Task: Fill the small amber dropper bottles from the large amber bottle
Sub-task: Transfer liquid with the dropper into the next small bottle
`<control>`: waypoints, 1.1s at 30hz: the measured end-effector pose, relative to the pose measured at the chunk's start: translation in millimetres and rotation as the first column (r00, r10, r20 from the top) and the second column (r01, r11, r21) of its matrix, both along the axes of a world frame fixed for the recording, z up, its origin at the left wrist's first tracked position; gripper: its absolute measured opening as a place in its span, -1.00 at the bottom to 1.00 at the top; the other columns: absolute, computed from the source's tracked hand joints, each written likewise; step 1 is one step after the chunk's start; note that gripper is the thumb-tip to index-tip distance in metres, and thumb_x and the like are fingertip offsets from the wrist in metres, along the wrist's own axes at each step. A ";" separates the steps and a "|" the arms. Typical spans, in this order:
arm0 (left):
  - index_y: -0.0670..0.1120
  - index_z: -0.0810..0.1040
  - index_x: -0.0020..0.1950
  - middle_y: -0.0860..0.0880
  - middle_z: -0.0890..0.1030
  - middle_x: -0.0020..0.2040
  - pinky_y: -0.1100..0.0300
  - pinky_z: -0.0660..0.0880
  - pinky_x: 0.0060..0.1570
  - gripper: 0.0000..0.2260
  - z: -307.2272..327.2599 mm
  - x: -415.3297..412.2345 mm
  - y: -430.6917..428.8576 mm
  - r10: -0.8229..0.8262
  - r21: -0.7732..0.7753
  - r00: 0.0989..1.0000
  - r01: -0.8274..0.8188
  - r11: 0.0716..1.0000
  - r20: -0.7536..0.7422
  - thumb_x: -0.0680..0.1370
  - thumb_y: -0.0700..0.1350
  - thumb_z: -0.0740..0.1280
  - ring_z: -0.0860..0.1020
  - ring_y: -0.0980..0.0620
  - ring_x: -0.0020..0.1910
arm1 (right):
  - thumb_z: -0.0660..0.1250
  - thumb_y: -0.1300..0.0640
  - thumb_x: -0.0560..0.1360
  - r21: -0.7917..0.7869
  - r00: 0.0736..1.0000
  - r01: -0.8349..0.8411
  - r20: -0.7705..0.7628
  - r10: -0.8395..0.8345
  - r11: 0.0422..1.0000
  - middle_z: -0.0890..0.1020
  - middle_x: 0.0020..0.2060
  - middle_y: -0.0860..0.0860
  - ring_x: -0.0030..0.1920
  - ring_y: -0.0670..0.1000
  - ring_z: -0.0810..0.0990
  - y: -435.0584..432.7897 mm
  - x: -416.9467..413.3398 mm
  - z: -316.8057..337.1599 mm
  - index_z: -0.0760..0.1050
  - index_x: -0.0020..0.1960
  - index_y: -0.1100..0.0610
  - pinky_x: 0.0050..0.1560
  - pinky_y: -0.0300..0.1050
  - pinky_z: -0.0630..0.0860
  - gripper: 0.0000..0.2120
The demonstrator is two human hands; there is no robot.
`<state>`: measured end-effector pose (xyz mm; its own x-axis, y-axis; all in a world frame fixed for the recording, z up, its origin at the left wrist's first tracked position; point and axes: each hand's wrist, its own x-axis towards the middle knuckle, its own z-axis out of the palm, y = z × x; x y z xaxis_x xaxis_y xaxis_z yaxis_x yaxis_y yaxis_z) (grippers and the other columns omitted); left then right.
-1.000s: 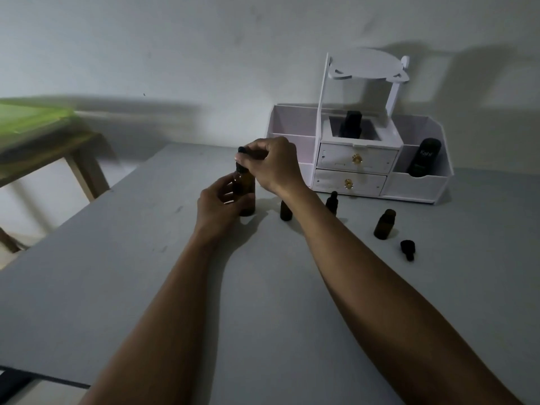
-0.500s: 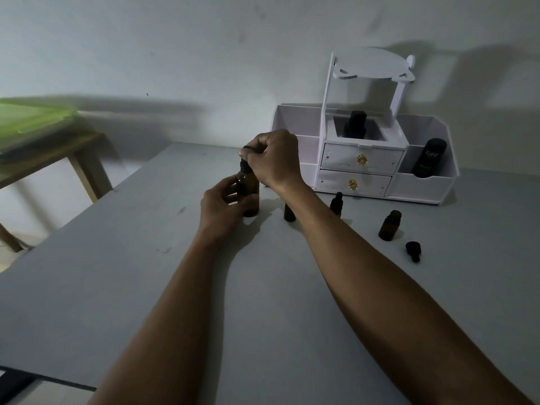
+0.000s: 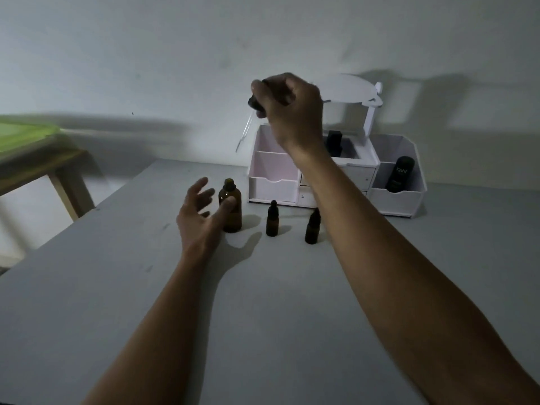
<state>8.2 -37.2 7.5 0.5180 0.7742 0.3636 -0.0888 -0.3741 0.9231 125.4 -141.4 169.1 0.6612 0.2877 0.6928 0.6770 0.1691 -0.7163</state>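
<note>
Grey tabletop (image 3: 292, 317) under dim light. Above it my right hand (image 3: 287, 112) pinches the dropper (image 3: 248, 124) by its cap, the glass tube slanting down-left. Below stands the large amber bottle (image 3: 230, 207), upright with its mouth open; my left hand (image 3: 198, 211) is loose and spread, thumb touching it. Two small dropper bottles (image 3: 271, 219), caps on, stand just right of it, nearer my right arm.

Your desk (image 3: 117, 287): flat, grey | big brown bottle (image 3: 232, 210) stands open on it | two small dropper bottles (image 3: 272, 218) (image 3: 312, 227) stand just right of it | white organizer box (image 3: 273, 187) sits at the back
</note>
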 end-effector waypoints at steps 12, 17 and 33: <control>-0.07 0.66 -0.03 0.04 0.68 -0.23 0.21 0.61 -0.21 -0.94 28.9 19.5 -123.5 -0.248 0.112 0.966 0.239 0.964 0.075 0.52 -0.15 0.47 0.66 0.14 -0.26 | 0.48 0.11 0.49 -0.178 0.993 0.029 -0.104 -0.048 0.984 0.74 -0.19 0.12 -0.21 0.03 0.71 -163.0 53.8 2.2 0.69 -0.05 0.17 -0.13 -0.09 0.62 -0.87; -0.05 0.58 0.31 0.02 0.67 0.10 0.45 0.52 -0.11 -0.59 12.0 49.5 -159.3 -0.476 0.026 0.821 0.509 0.860 -0.314 0.48 -0.02 0.50 0.62 0.24 -0.06 | 0.53 0.10 0.44 -0.266 0.980 0.033 -0.180 -0.083 0.964 0.75 -0.26 0.04 -0.23 -0.01 0.71 -197.3 82.2 -15.9 0.72 -0.13 0.10 -0.10 -0.07 0.59 -0.93; -0.15 0.61 0.29 -0.08 0.67 0.19 0.63 0.38 -0.28 -0.65 -1.5 89.6 -183.4 -0.448 0.016 0.833 0.478 0.878 -0.325 0.50 -0.19 0.48 0.57 0.15 0.02 | 0.55 0.15 0.41 -0.399 0.972 0.026 -0.203 -0.116 0.917 0.73 -0.30 -0.02 -0.25 -0.04 0.70 -211.6 107.4 -35.0 0.72 -0.14 0.09 -0.21 -0.21 0.58 -0.96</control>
<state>97.8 -220.6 6.1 0.9031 0.3862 0.1880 0.0038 -0.4450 0.8955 232.8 -353.1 134.1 0.8117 0.4517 0.3702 0.4957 -0.1978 -0.8456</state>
